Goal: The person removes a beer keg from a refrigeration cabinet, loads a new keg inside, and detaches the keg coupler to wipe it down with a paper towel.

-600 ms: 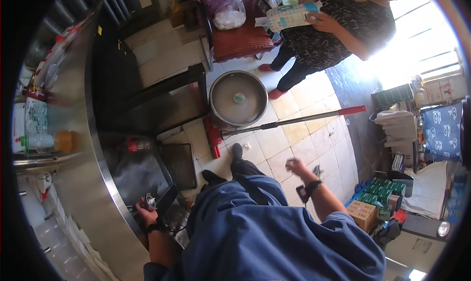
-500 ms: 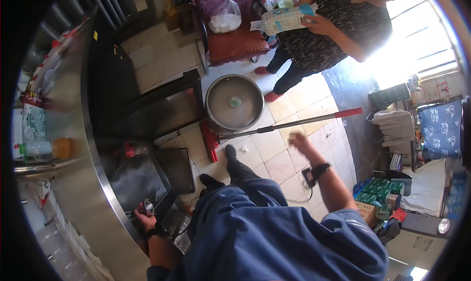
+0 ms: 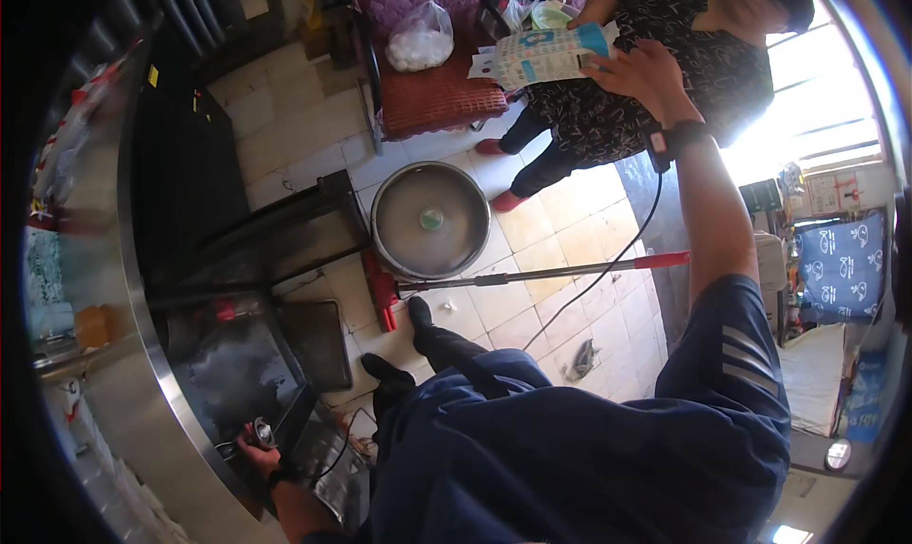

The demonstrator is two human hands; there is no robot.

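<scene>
The right hand (image 3: 646, 76), upper right, overlaps the packet's end; I cannot tell whether it grasps. The packet (image 3: 543, 59), upper centre, looks soft, slippery, fairly light, best held round its middle. The left hand (image 3: 258, 457), lower left, meets a shiny metal piece (image 3: 264, 434), its hold unclear.

The package (image 3: 546, 57) is white-and-blue, the co-worker's shirt (image 3: 736, 88) black with pale squiggles.

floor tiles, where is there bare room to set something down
The tiles look bare between the metal pot, the mop pole and the co-worker's red shoes. Another patch lies between the pole and the blue shirt, around a dark item. Crowded: the pot's near side, with mop head and black shoes, and around the package by the right hand.
</scene>
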